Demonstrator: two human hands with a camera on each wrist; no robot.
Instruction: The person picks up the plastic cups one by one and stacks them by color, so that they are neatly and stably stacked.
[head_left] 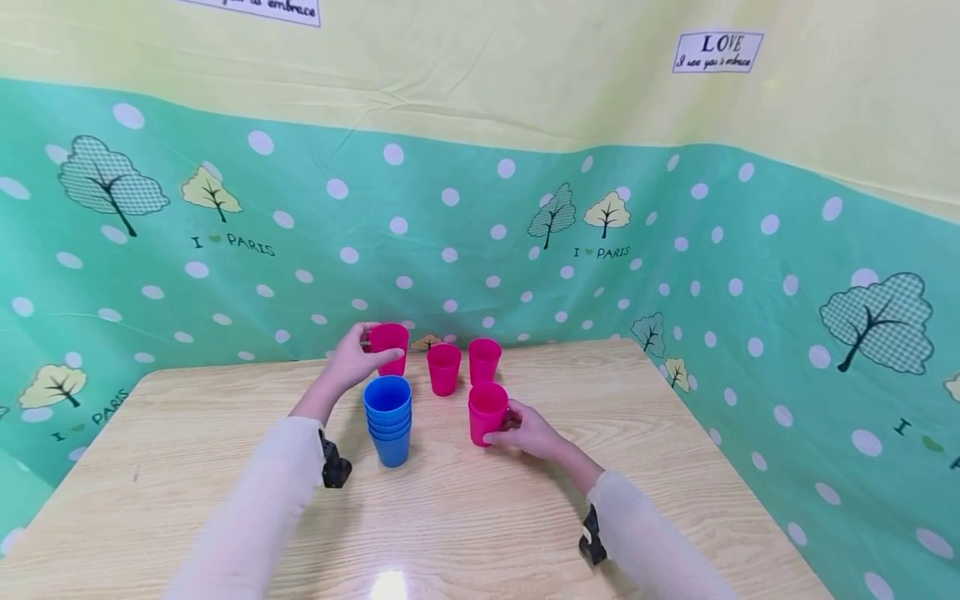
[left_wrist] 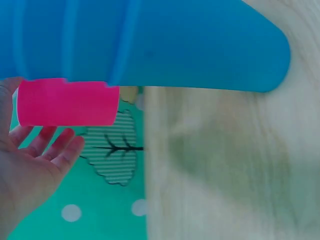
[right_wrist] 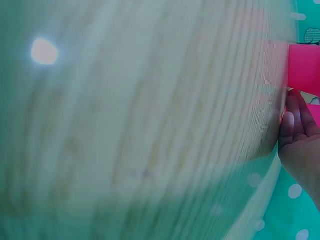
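At the back left, my left hand [head_left: 358, 360] grips a pink cup [head_left: 390, 336], thumb across its near side and fingers behind. The left wrist view shows this pink cup [left_wrist: 70, 104] raised, its base above the table's far edge. My right hand [head_left: 531, 429] holds another pink cup [head_left: 487, 417] from its right side, in front of the remaining pink ones. In the right wrist view the right hand [right_wrist: 302, 150] is at the frame's edge, hiding most of its cup. A stack of nested blue cups [head_left: 392, 446] stands upright beside my left wrist.
Two more pink cups, one in the middle [head_left: 444, 372] and one to its right [head_left: 485, 358], stand upright near the back of the wooden table [head_left: 450, 525]. A green and yellow printed cloth [head_left: 450, 225] hangs behind and along the right side.
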